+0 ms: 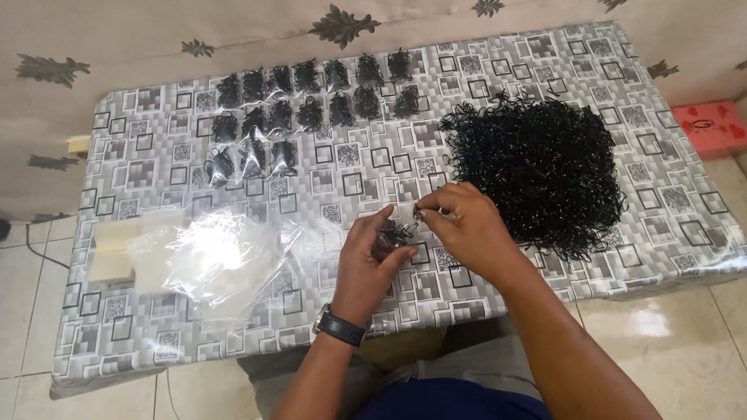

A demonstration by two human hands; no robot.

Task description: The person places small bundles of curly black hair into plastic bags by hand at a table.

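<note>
On the worktop [214, 329] lie about nineteen small filled packets [310, 113] of black rubber bands in three rows, one big loose heap of black bands [538, 159], and one stack of empty clear bags [209, 257] beside a pale block [111, 252]. The left hand [371, 261], a dark watch [339, 326] on its wrist, is cupped half shut around a small bunch of bands [398, 234]. The right hand [466, 228] pinches a few bands between closed fingertips just above that bunch, near the heap's edge.
</note>
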